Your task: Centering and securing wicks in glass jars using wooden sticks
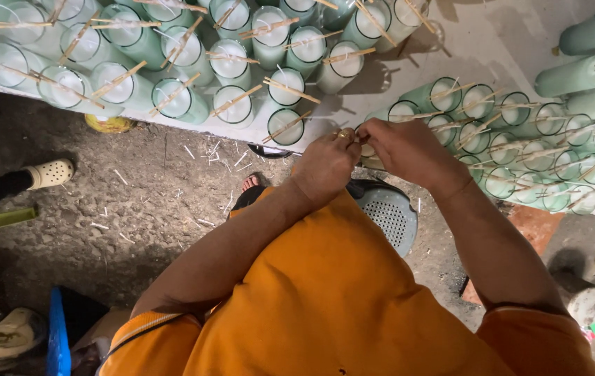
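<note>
1. Fingers: the left hand (326, 161) and right hand (403, 147) meet fingertip to fingertip at the table edge (241, 132), pinched shut on something thin between them. It looks like a wick or stick (too small to be sure).
2. The pinch sits over a jar (369, 159) at the table edge, mostly hidden by the hands. A ring shows on a left finger.
3. Just past the hands, further onto the table, stand green glass candles (287, 127) filled with white wax, each with a wooden stick (290, 90) laid across its rim. More candles (513, 150) crowd to the right of the hands.
4. Step in hand, as I judge it: setting or centring the wick on 1 candle at the table edge. The next move calls for a steady, fine pinch and for keeping elbows off the neighbouring sticks.
5. Below the table edge: orange sleeves and lap, a grey perforated stool (389, 212), a bare foot (251, 184), and gritty floor strewn with stick bits.
6. Left of the stool, another person's pale shoe (49, 173) stands on the floor.
</note>
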